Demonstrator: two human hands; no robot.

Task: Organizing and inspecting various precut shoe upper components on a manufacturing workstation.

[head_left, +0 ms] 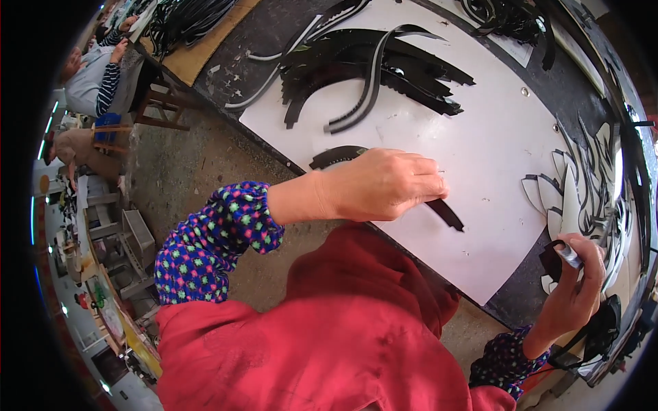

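Note:
My left hand (pixel 394 185) is closed over a curved black strip (pixel 449 215) at the near edge of a white sheet (pixel 493 198). The strip's far-left end shows beyond my wrist; its middle lies hidden under the hand, and the fingertips are partly hidden too. My right hand (pixel 576 294) is off the sheet, by the right side of the table. Its fingers are bent around a small dark piece (pixel 550 261) with a silvery band beside it; I cannot make out what this is. White and black curved pieces (pixel 569 195) lie just beyond that hand.
Toward the sheet's far side lies a pile of black strips (pixel 370 61), with a longer grey-edged strip (pixel 370 85) across it. More black pieces (pixel 510 24) sit at the far right. At the left are a wooden stool (pixel 163 106) and a person in striped sleeves (pixel 103 82).

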